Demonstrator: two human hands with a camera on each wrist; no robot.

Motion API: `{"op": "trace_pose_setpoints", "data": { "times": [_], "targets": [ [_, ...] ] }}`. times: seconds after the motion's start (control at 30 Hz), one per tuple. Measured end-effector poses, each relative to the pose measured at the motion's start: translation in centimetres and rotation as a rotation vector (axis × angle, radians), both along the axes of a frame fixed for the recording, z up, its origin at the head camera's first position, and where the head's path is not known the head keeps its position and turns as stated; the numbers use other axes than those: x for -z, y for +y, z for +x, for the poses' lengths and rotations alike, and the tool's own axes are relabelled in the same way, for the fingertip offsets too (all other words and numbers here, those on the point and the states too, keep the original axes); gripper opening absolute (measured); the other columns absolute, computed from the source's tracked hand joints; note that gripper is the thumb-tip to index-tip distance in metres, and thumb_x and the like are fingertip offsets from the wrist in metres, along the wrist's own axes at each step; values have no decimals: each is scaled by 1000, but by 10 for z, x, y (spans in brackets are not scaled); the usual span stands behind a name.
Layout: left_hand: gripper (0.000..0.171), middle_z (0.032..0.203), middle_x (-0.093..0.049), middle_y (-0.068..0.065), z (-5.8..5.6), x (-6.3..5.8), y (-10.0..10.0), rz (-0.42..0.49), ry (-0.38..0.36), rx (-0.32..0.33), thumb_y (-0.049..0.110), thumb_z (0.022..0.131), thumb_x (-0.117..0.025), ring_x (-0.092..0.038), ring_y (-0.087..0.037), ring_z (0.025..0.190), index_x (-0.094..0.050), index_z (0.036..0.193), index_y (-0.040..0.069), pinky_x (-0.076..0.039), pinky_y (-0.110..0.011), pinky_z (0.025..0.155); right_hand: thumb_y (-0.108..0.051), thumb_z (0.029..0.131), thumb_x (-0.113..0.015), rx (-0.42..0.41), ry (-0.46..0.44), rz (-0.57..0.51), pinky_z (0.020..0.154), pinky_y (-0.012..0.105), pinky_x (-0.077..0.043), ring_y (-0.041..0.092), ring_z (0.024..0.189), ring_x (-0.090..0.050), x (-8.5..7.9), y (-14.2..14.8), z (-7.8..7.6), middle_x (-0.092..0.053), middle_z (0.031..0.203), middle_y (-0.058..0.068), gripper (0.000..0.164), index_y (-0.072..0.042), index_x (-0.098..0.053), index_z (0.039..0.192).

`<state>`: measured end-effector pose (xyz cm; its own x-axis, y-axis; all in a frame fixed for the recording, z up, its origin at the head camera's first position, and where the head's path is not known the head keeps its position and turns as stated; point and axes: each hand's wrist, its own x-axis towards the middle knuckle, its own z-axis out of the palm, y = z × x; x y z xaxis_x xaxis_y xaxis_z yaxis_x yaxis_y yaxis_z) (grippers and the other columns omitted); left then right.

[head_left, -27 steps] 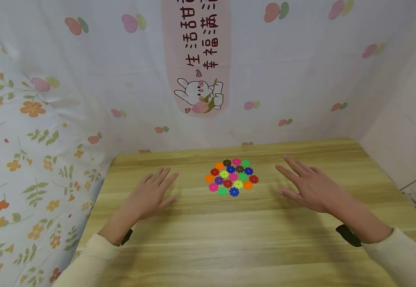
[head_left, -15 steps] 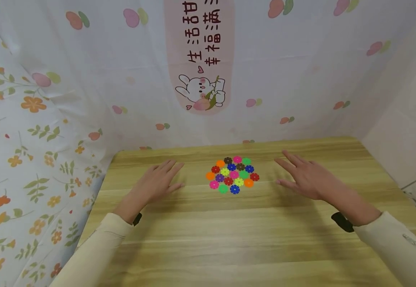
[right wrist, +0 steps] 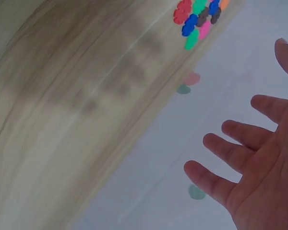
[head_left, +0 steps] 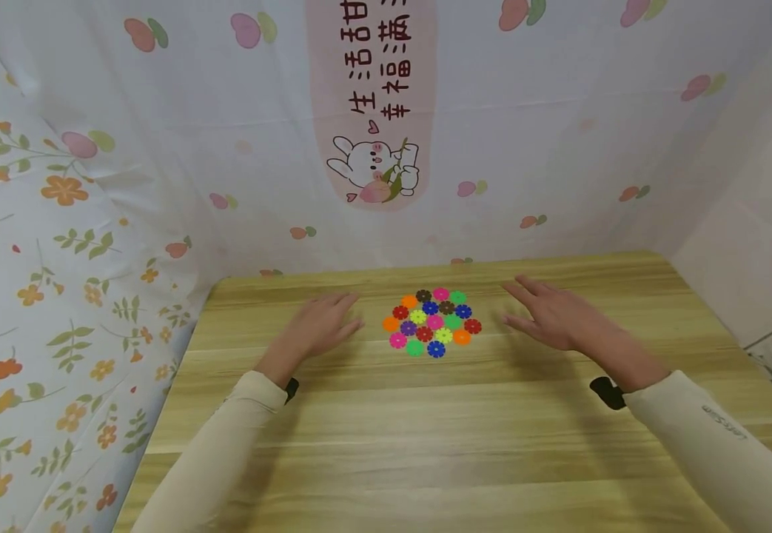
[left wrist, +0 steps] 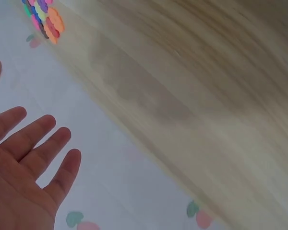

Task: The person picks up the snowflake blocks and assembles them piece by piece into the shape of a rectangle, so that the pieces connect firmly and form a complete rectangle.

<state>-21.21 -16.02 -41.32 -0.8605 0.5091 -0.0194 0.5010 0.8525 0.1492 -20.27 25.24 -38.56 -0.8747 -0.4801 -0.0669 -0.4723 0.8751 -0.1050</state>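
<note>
Several small notched plastic discs point(head_left: 435, 322), in red, orange, yellow, green, blue, purple, pink and brown, lie flat in a close cluster on the wooden table. To the left of the cluster hovers my left hand point(head_left: 317, 324), fingers extended and slightly blurred, holding nothing. My right hand point(head_left: 551, 314) is on the other side, above the table, with its fingers spread and nothing in them. In the left wrist view the left palm point(left wrist: 19, 187) faces the camera, apart from the discs. The right wrist view likewise shows the right palm point(right wrist: 264, 167) and part of the cluster.
The wooden table point(head_left: 386, 444) fills the lower part of the head view. A white patterned curtain point(head_left: 239, 118) with a printed rabbit hangs behind its far edge. Another floral curtain point(head_left: 59, 311) hangs along the left side, and a pale wall point(head_left: 745, 215) stands at the right.
Both hands have moved inward toward the disc cluster, the left one further to the right. The head view has tilted slightly down. The discs stay as they were.
</note>
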Motion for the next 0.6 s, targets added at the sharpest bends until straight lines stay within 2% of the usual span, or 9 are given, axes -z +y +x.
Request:
{"op": "trace_pose_setpoints", "data": {
  "times": [0.23, 0.47, 0.6],
  "targets": [
    [56, 143, -51, -15, -9, 11, 20, 71, -22, -22, 36, 100, -52, -49, -32, 131, -41, 147, 6, -39, -47, 109, -45, 101, -48, 54, -67, -98, 107, 63, -31, 48, 134, -37, 19, -8, -15, -36, 150, 27, 66, -5, -32, 151],
    [55, 146, -48, -11, -12, 19, 37, 150, -79, -87, 35, 101, -52, -47, -32, 133, -40, 148, 11, -37, -48, 110, -45, 101, -46, 95, -139, -171, 109, 63, -30, 48, 134, -38, 30, -15, -23, -38, 149, 27, 66, -5, -29, 152],
    [54, 148, -47, -10, -13, 26, 44, 215, -122, -102, 33, 101, -51, -44, -32, 135, -39, 149, 10, -37, -48, 111, -44, 102, -46, 112, -188, -214, 108, 61, -32, 45, 133, -42, 35, -21, -27, -42, 148, 25, 66, -4, -31, 151]
  ]
}}
